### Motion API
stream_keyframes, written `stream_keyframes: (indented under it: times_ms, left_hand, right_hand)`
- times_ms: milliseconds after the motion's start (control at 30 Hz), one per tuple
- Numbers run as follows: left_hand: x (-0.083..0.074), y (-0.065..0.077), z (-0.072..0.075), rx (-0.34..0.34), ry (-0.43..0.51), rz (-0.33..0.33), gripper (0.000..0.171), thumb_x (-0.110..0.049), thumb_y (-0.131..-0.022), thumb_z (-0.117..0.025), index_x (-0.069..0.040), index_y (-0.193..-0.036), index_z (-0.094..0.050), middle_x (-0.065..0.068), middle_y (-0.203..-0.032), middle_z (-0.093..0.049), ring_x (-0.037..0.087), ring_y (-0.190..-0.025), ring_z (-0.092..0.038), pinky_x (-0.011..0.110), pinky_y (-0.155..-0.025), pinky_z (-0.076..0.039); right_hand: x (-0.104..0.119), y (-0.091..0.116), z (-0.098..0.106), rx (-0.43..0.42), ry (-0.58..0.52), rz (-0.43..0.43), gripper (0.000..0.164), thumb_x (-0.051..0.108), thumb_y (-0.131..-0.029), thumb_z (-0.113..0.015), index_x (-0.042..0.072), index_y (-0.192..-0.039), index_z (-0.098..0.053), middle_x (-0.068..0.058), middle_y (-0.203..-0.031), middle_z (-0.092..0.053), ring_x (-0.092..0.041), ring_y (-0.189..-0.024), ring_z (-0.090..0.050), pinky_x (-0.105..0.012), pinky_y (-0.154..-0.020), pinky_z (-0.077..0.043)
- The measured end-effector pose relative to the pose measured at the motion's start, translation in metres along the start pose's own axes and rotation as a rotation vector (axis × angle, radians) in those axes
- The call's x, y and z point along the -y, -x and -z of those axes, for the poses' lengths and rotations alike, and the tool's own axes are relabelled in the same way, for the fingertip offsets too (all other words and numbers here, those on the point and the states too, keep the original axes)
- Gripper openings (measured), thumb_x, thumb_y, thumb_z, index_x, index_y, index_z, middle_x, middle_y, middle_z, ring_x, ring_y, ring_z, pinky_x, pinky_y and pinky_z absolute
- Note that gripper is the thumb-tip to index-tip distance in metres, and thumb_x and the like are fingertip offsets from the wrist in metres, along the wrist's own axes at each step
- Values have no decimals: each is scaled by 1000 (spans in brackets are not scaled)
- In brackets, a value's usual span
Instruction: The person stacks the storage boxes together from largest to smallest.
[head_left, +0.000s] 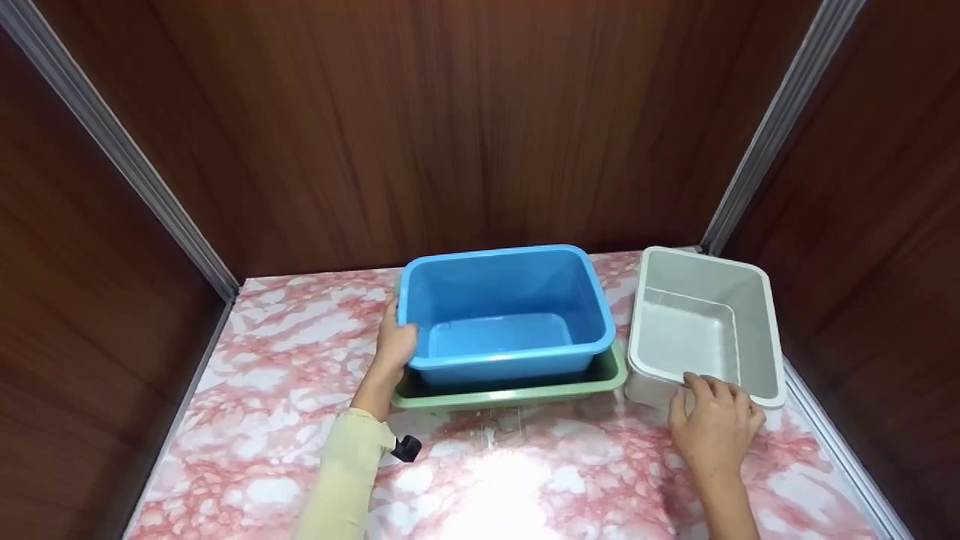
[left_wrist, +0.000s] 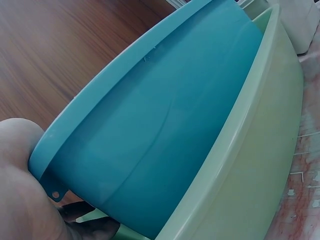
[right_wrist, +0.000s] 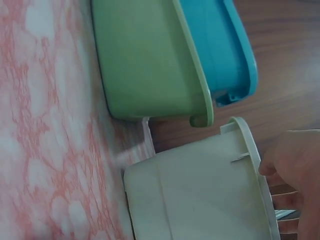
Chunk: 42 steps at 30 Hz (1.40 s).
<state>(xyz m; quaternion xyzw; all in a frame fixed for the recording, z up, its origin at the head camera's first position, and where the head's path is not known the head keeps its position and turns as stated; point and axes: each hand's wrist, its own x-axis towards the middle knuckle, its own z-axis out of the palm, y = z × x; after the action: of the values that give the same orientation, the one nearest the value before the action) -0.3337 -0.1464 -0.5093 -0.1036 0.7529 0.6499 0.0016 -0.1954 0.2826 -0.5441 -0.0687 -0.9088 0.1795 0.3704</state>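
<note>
A blue plastic tub (head_left: pixel 495 296) sits partly inside a green tub (head_left: pixel 517 395), its rim standing above the green one. At its left end my left hand (head_left: pixel 394 341) grips the blue rim, thumb over the edge and fingers underneath; the left wrist view shows those fingers (left_wrist: pixel 95 227) between the two tubs. To the right stands a light grey tub (head_left: pixel 686 330) with nothing in it. My right hand (head_left: pixel 716 424) holds the near rim of this grey tub, fingers over the edge and thumb on the outer wall.
All the tubs rest on a table (head_left: pixel 292 420) with a red and white marbled top. Brown wood-look panels (head_left: pixel 480 135) rise at the back and both sides, joined by metal corner strips (head_left: pixel 780 120). The grey tub stands close to the right panel.
</note>
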Motion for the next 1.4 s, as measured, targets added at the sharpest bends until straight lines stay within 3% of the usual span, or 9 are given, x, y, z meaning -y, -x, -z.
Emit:
stream_keyframes:
  times_ms: [633,900,1167,1400]
  left_hand:
    - [0,0,2,-11,16,-38,69,6,-88,-37,-9,-153,-23,14,-153,-28,32,-135,-32,50,-108,-27]
    - [-1,-1,0,-17,0,-7,68,6,-89,-37,-9,-153,-23,15,-153,-28,31,-134,-33,48,-109,-27]
    - [2,0,-1,-39,2,-3,61,3,-89,-40,-2,-149,-30,20,-146,-37,33,-127,-39,48,-105,-32]
    - [2,-1,1,-37,0,6,57,0,-90,-41,1,-146,-32,21,-144,-38,33,-125,-40,48,-104,-32]
  right_hand:
    - [10,12,-2,33,-20,26,30,17,-82,-67,3,-109,-68,-21,-108,-64,-44,-104,-46,-60,-80,-27]
    - [13,17,-2,4,-6,31,35,17,-79,-69,3,-112,-67,-23,-109,-64,-45,-102,-46,-60,-81,-27]
    - [17,26,-6,-55,-9,62,37,17,-77,-69,1,-111,-66,-23,-110,-64,-46,-99,-47,-60,-78,-28]
    - [21,32,-8,-47,-13,92,39,17,-77,-68,1,-112,-66,-22,-112,-62,-46,-99,-47,-60,-77,-29]
